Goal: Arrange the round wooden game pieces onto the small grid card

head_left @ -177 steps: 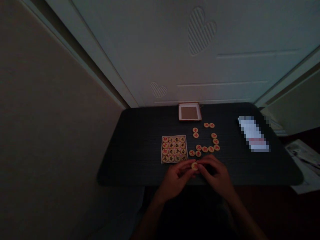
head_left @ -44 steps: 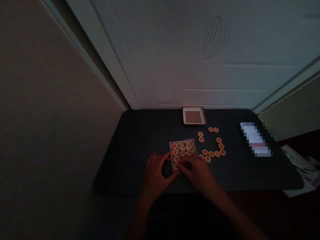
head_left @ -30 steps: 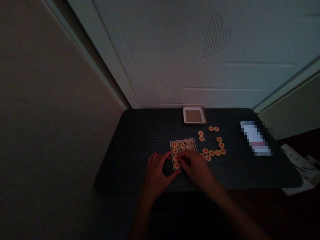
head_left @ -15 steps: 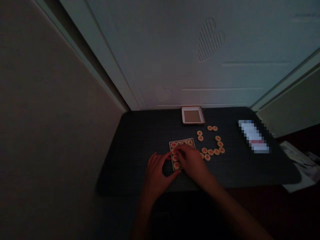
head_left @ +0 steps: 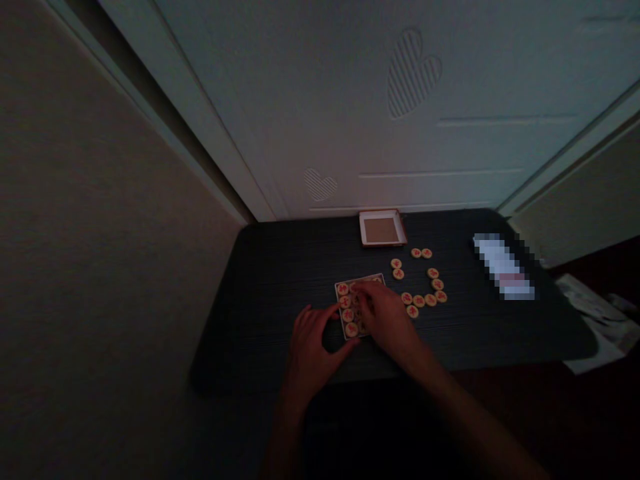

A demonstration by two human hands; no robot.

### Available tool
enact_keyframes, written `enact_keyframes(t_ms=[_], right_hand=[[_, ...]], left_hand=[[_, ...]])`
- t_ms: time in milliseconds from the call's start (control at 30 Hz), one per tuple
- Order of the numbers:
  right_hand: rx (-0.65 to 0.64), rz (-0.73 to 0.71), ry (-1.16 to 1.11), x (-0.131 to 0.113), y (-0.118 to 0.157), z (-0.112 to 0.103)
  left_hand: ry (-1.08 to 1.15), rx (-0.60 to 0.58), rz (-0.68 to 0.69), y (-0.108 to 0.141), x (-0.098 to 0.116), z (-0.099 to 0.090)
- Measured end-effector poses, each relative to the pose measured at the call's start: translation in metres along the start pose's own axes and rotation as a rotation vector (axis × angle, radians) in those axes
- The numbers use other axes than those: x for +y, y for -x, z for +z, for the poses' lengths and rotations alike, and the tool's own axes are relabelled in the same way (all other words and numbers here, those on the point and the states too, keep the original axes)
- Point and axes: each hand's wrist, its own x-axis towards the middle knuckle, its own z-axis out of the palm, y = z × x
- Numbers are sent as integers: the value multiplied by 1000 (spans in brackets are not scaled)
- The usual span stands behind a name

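Observation:
A shallow square box (head_left: 335,293) with a pale rim holds rows of round Chinese chess pieces, red characters showing down its left column (head_left: 348,315). My left hand (head_left: 314,350) steadies this box, index finger at its left side and thumb at the near left corner. Over the box, my right hand (head_left: 387,319) has its thumb and fingers pinched together at the top row, on a chess piece mostly covered by the fingertips. That hand hides much of the box's right half. Several loose chess pieces (head_left: 419,301) lie to the right on the dark table.
Behind the box, an open lid or tray (head_left: 383,243) with a brown inside lies near the back edge of the table (head_left: 260,300). A blurred-out, phone-like object (head_left: 504,267) rests at the right. A white door with hearts (head_left: 320,185) stands behind.
My right fingertips have moved from the left column up to the top row. The second piece in the left column now shows uncovered. My left hand keeps its place; the view has shifted slightly.

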Motion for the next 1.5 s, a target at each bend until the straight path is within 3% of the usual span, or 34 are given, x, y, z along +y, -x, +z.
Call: enact_keyframes(t_ms=[167,433,533,833,1300,1500], right_hand=[[149,-7,25,17,20,-37],[440,115,134,78,56,-91],[475,162,169,98,67,-101],[444,297,25,127,79,-105],[428,360,-128,130,78,-106],[426,349,-161,128,77,-105]], left_hand=[[1,1,-39,1,-2,1],[-24,-9,-48,1,-5,2],[-32,-13,-25,0,-6,1],[-30,-8,-51,-1,-8,0],[-33,-56,-115,-3,-8,-7],[17,-35,-95,-12,5,-23]])
